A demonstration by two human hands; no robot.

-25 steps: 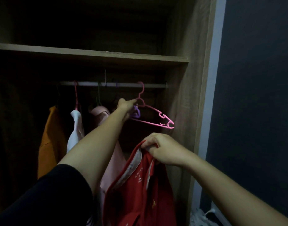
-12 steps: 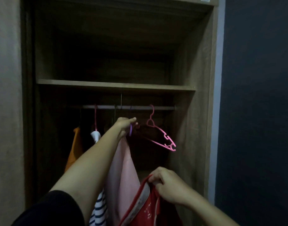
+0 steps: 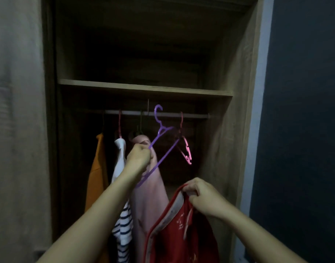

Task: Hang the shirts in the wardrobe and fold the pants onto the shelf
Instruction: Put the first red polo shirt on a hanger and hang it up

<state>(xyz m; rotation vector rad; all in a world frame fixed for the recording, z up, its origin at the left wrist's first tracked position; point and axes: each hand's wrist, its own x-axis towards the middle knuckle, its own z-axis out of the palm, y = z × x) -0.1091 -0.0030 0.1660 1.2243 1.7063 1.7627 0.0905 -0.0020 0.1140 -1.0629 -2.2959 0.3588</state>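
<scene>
In the open wardrobe (image 3: pixel 244 130), on the rail (image 3: pixel 193 115) under the shelf (image 3: pixel 144 88), three garments already hang at the left: an orange one (image 3: pixel 96 177), a striped shirt (image 3: pixel 123 234) and a pink one (image 3: pixel 149 202). An empty pink hanger (image 3: pixel 187 154) hangs further right. The left hand (image 3: pixel 139 158) has its fingers curled tight round one arm of a purple hanger (image 3: pixel 163 154), which is tilted near the rail. Nearer, the right hand (image 3: pixel 202 198) pinches the collar of the red shirt (image 3: pixel 182 234), which is not yet on a hanger. No pants show, so folding seems left to do.
</scene>
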